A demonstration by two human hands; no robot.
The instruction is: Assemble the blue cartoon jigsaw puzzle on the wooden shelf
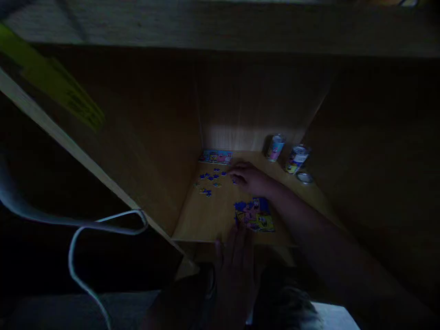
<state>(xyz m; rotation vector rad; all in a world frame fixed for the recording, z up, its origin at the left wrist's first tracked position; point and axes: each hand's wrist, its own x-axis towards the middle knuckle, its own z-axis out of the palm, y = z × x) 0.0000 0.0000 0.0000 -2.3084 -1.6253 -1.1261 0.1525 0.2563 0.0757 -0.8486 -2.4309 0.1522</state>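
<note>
A partly joined jigsaw puzzle (256,215) with yellow and pink cartoon figures lies near the front edge of the wooden shelf. My left hand (235,252) is open, its fingers stretched flat at the puzzle's lower left edge. Farther in, my right hand (250,178) hovers at or rests on the board with bent, closed fingers; whether they grip a piece is too dark to see. A blue puzzle piece (234,181) shows just below its fingertips. Several loose blue and yellow puzzle pieces (211,178) are scattered to the left of that hand.
A cartoon picture strip (216,156) lies at the back left. Two printed cans (276,147) stand at the back right, beside a round metal lid (305,178). Wooden side walls enclose the shelf; a white cable (72,256) hangs at left.
</note>
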